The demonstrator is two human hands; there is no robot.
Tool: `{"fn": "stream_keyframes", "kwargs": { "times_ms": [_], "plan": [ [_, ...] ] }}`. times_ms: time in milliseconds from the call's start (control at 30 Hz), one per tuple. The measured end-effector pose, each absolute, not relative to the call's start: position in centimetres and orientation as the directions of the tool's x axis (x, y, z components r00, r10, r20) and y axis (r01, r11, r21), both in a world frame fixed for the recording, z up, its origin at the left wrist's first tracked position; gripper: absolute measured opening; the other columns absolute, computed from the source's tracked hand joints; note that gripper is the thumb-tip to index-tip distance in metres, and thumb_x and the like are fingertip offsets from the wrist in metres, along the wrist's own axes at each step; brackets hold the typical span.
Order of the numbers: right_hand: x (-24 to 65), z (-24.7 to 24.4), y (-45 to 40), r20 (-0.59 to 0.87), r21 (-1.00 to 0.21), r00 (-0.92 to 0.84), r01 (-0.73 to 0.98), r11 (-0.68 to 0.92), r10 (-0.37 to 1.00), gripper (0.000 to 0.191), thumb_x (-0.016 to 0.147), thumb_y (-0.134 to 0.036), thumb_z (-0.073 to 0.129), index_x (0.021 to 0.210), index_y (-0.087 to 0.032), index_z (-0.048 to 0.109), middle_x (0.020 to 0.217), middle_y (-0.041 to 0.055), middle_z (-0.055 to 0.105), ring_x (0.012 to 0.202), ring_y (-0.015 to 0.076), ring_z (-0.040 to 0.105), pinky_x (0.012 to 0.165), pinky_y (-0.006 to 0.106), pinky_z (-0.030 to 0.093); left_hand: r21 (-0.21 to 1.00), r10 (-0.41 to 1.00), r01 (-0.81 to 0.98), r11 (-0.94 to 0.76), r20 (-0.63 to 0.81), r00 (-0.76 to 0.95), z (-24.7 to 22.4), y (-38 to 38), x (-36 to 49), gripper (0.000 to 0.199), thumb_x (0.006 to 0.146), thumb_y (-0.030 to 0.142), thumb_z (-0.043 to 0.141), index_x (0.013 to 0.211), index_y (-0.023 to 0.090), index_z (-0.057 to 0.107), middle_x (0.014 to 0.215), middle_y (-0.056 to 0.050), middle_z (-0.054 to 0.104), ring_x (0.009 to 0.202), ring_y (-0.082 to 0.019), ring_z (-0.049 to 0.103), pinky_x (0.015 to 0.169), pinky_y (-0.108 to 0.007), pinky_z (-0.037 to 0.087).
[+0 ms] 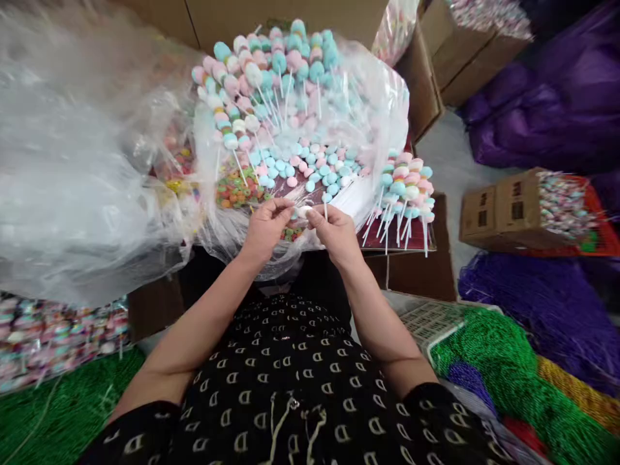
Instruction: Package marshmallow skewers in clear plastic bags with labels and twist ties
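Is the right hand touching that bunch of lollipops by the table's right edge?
Apart. The head view shows a gap between the right hand and the nearest of the bunch of lollipops, off to its right.

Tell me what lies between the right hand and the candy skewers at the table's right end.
In the head view, white sticks and clear plastic film lie between the right hand and those candy skewers.

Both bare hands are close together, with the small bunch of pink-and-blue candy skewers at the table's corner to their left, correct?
Wrong side: the head view shows that small bunch of candy skewers on their right, nearest the right hand. The rest stands.
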State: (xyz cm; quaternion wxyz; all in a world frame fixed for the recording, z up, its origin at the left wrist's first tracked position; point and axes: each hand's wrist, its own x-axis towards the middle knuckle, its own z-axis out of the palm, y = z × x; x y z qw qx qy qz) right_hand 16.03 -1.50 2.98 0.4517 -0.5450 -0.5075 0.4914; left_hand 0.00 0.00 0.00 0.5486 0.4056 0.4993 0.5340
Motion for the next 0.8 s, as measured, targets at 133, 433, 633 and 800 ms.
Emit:
{"fn": "stream_keyframes", "kwargs": {
  "times_ms": [133, 433, 633, 800],
  "plan": [
    [15.0, 2.1, -1.4, -0.078, -0.982, 0.015, 0.169, -0.079, 0.997, 0.050, 0.081, -0.070, 0.074, 0.075, -0.020, 0.068, 0.067, -0.0038, 0.059, 0.066, 0.0130, 0.049, 0.064, 0.028, 0.038, 0.994, 0.992, -0.109, -0.008, -0.006, -0.126, -0.4, -0.7, 0.6, 0.013, 0.088, 0.022, 0.072, 0.099, 0.020, 0.077, 0.090, -0.001, 0.078, 0.080, -0.014, 0.073, 0.081, -0.029, 0.063],
    [15.0, 2.0, -1.6, -0.087, -0.992, 0.051, 0.083, -0.091, 0.995, 0.041, 0.083, -0.061, 0.078, 0.083, -0.022, 0.065, 0.073, -0.0034, 0.066, 0.071, 0.0137, 0.057, 0.070, 0.028, 0.047, 0.986, 0.999, -0.166, -0.012, 0.004, -0.048, -0.6, -1.7, 0.9, 0.032, 0.091, 0.029, 0.074, 0.122, 0.022, 0.074, 0.125, -0.008, 0.079, 0.116, -0.022, 0.075, 0.111, -0.043, 0.058],
    [15.1, 1.3, -2.1, -0.093, -0.996, 0.003, -0.018, -0.093, 0.996, 0.035, 0.082, -0.052, 0.080, 0.097, -0.023, 0.067, 0.080, -0.0029, 0.069, 0.074, 0.0147, 0.061, 0.074, 0.029, 0.049, 0.980, 0.997, -0.196, 0.025, -0.039, -0.067, -0.5, -1.6, 0.8, 0.033, 0.090, 0.025, 0.072, 0.122, 0.020, 0.074, 0.125, -0.008, 0.079, 0.117, -0.021, 0.074, 0.108, -0.041, 0.059],
    [15.0, 0.8, -1.9, -0.105, -0.994, 0.032, 0.002, -0.105, 0.994, 0.033, 0.080, -0.050, 0.081, 0.089, -0.023, 0.063, 0.077, -0.0041, 0.065, 0.069, 0.0129, 0.054, 0.069, 0.027, 0.044, 0.987, 0.998, -0.160, -0.001, -0.010, -0.068, 0.0, -2.0, 0.9, 0.032, 0.088, 0.030, 0.076, 0.119, 0.020, 0.076, 0.119, -0.007, 0.080, 0.110, -0.020, 0.075, 0.107, -0.040, 0.060]
  ]
}}
